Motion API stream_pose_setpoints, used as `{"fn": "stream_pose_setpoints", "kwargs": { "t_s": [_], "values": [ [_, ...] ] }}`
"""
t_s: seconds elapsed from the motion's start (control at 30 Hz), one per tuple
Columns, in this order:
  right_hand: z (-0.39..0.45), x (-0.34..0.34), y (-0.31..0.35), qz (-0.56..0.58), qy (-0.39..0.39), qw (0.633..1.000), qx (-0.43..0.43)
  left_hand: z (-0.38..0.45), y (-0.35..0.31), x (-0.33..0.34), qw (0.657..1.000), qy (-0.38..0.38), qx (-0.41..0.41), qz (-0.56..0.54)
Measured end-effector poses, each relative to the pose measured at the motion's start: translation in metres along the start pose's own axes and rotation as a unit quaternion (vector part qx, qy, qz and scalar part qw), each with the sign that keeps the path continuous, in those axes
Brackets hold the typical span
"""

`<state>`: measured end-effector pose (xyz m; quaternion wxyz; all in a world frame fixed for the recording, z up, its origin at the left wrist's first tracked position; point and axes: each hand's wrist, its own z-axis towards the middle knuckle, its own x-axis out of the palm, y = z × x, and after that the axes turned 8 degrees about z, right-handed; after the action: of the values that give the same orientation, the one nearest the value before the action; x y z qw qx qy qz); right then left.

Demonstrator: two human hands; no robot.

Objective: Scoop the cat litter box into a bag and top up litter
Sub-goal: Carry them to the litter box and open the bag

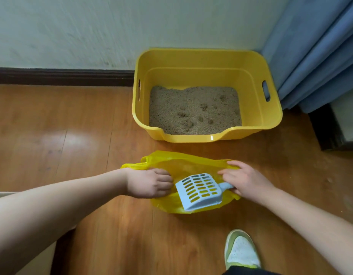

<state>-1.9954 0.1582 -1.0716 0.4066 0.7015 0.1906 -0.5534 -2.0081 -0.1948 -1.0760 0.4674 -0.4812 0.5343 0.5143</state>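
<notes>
Spreading bag [181, 165] mouth: my left hand [149, 183] grips one edge, right hand [245, 183] pins the other while holding scoop [201, 191]; widen before scooping.

The light is soft, even daylight, bright enough to show colour plainly. A broad pale glare lies on the floor [72, 143] at left, and a small white glint sits on the near rim of the box [211, 138]. Shadows are faint and short: a dim one under the scoop [201, 190] and along the box's inner walls. The wall [72, 32] is smeared with motion blur, and the near forearms are soft. Wide-angle distortion bends the baseboard [62, 76] and tilts the curtain [314, 52] at the right edge. The litter [193, 110] is fairly sharp.
</notes>
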Motion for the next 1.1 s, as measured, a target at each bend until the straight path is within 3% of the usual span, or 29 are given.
{"fn": "stream_pose_setpoints", "kwargs": {
  "t_s": [0.03, 0.1, 0.2, 0.3, 0.4, 0.57, 0.67, 0.73, 0.77, 0.83, 0.87, 1.0, 1.1],
  "values": [
    [-0.001, 0.001, 0.001, -0.007, -0.01, 1.0, -0.002, 0.003, 0.002, 0.0, 1.0, -0.025, 0.003, 0.003],
    [-0.004, 0.003, 0.001, -0.03, -0.028, 0.999, -0.012, 0.0, 0.006, 0.011, 0.999, 0.02, -0.002, 0.037],
    [-0.01, 0.007, 0.001, -0.057, -0.004, 0.997, -0.049, -0.019, 0.018, 0.017, 0.974, 0.204, -0.075, 0.071],
    [-0.014, 0.014, -0.008, -0.088, 0.016, 0.993, -0.07, -0.032, 0.025, 0.018, 0.95, 0.277, -0.139, 0.034],
    [-0.014, 0.021, -0.011, -0.095, 0.0, 0.99, -0.104, -0.032, 0.024, 0.02, 0.955, 0.244, -0.164, 0.031],
    [-0.003, 0.03, -0.001, -0.106, 0.028, 0.982, -0.155, -0.008, 0.015, 0.017, 0.988, 0.069, -0.138, 0.028],
    [-0.001, 0.037, 0.009, -0.078, 0.051, 0.984, -0.154, 0.017, -0.009, 0.025, 0.994, 0.019, -0.11, -0.017],
    [-0.001, 0.043, 0.014, -0.06, 0.077, 0.985, -0.144, 0.036, -0.028, 0.031, 0.988, 0.065, -0.121, -0.076],
    [-0.001, 0.046, 0.016, -0.047, 0.108, 0.985, -0.128, 0.044, -0.036, 0.032, 0.975, 0.127, -0.14, -0.115],
    [-0.003, 0.048, 0.021, -0.035, 0.197, 0.975, -0.096, 0.055, -0.042, 0.029, 0.912, 0.314, -0.204, -0.17],
    [-0.003, 0.047, 0.022, -0.037, 0.24, 0.966, -0.087, 0.056, -0.042, 0.03, 0.885, 0.367, -0.231, -0.171],
    [0.0, 0.036, 0.03, -0.035, 0.338, 0.94, -0.037, 0.046, -0.033, 0.028, 0.85, 0.409, -0.297, -0.149],
    [0.002, 0.029, 0.032, -0.028, 0.305, 0.952, -0.007, 0.035, -0.025, 0.021, 0.846, 0.429, -0.299, -0.108]
  ]
}}
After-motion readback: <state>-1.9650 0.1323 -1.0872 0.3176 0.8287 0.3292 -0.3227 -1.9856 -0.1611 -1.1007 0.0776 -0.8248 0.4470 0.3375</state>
